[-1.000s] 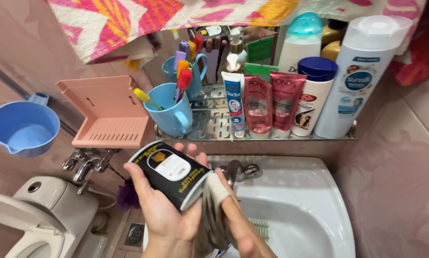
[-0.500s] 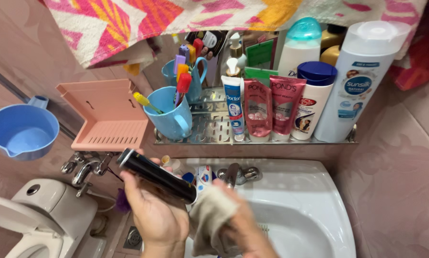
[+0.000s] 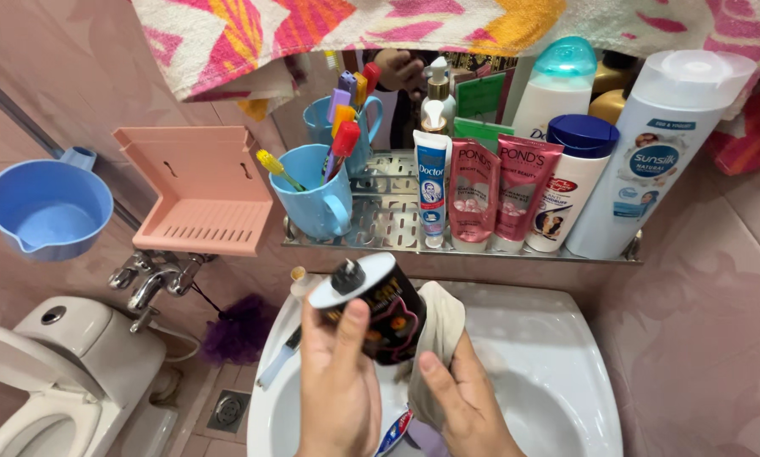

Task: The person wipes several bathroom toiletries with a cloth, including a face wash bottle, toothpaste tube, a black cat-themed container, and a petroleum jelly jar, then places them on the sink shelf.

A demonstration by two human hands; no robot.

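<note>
Above the white sink (image 3: 566, 338), a bright patterned towel (image 3: 447, 25) hangs across the top, and below it a metal wall shelf (image 3: 380, 224) carries a tall white bottle (image 3: 659, 144), a white bottle with a blue cap (image 3: 570, 182), two pink tubes (image 3: 494, 190), a blue-and-white toothpaste tube (image 3: 432, 186) and a blue mug (image 3: 312, 190) of toothbrushes. Left of the shelf, a pink soap rack (image 3: 198, 190) is fixed to the wall, a blue dipper (image 3: 46, 207) hangs further left, and a white toilet (image 3: 58, 372) stands low in the corner, with chrome taps (image 3: 156, 279) above it.

Over the basin, the left hand (image 3: 337, 381) is clenched around a black bottle (image 3: 380, 309) with a white cap end and black nozzle, thumb pressed on its side. Just beside it, the right hand (image 3: 464, 402) presses a beige cloth (image 3: 439, 322) against the bottle's right flank, its grip closed on the cloth.
</note>
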